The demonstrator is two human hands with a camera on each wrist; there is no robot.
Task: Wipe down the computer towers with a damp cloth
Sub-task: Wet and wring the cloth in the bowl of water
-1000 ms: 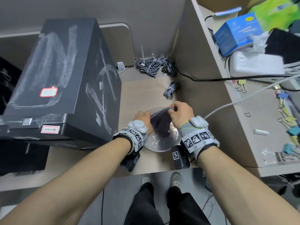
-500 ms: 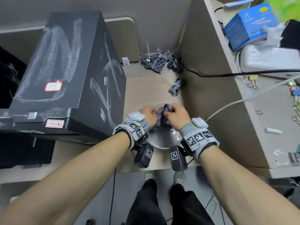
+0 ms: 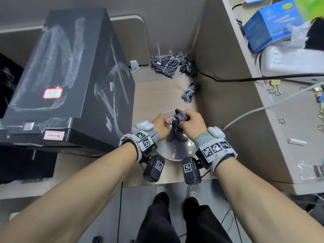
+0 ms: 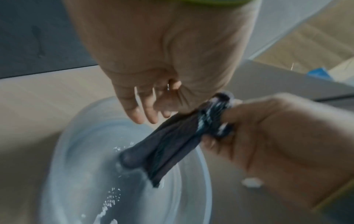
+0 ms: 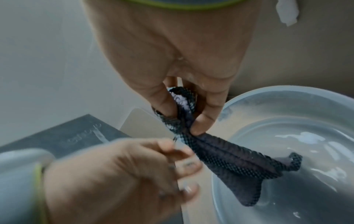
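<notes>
A dark, wet, woven cloth [image 3: 176,132] hangs twisted over a clear bowl [image 3: 175,157] of water on the low shelf. My right hand [image 3: 181,123] grips the cloth's upper end, thumb and fingers pinched round the bunched fabric [image 5: 182,119]; the loose end [image 5: 249,181] dangles into the bowl [image 5: 287,94]. My left hand [image 3: 166,122] hovers just left of the cloth with its fingers [image 4: 145,112] loosely hanging, holding nothing. The black computer tower [image 3: 70,76], streaked with pale wipe marks, stands to the left of the bowl.
Bundled grey cables [image 3: 168,65] lie at the back of the shelf, with another bundle [image 3: 190,91] beyond the bowl. A beige partition [image 3: 224,106] rises close on the right. The desk above holds a blue box [image 3: 270,23], a white device [image 3: 294,60] and clips.
A second ago both hands held the cloth spread over the bowl, then bunched it together. Now the left hand has let go and the right alone holds the twisted cloth.
</notes>
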